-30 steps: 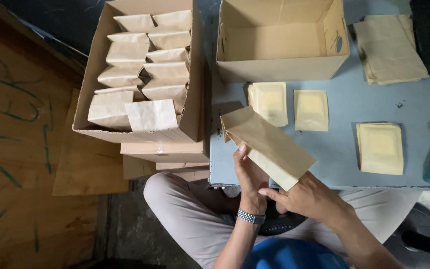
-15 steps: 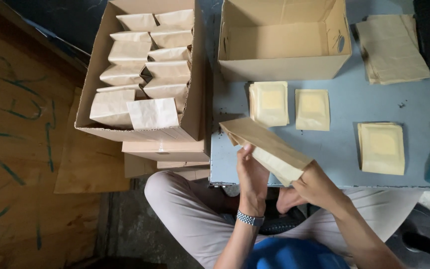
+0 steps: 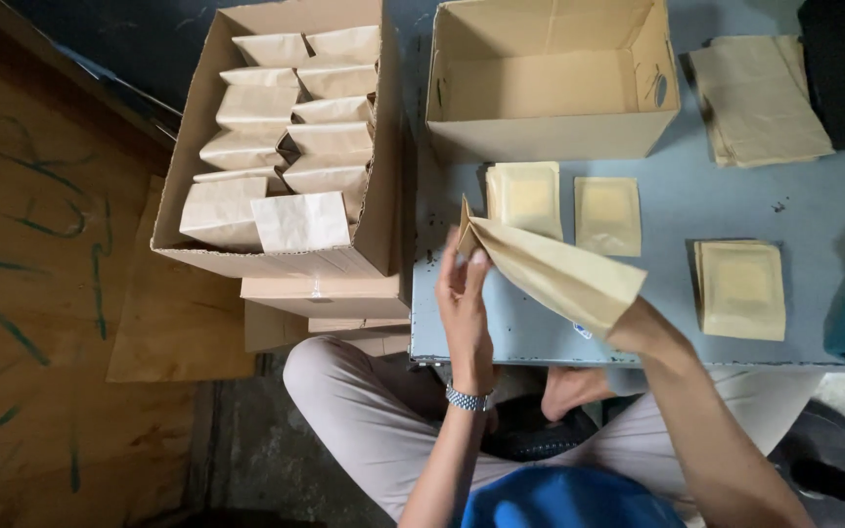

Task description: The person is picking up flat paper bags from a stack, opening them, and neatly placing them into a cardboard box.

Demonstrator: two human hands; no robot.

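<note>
Soft even daylight, sharp focus

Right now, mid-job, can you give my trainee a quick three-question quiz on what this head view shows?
1. True or false: the right hand is inside the brown paper bag.
2. Which box holds the filled paper bags? A) the box on the left B) the open box on the blue table C) both
3. Fill in: the left hand pinches the bag at its ____ end.

Key
1. True: the right wrist goes into the bag's mouth and the hand is hidden inside.
2. A: the table box looks empty.
3. Closed, the far, bottom end pointing at the left box.
</note>
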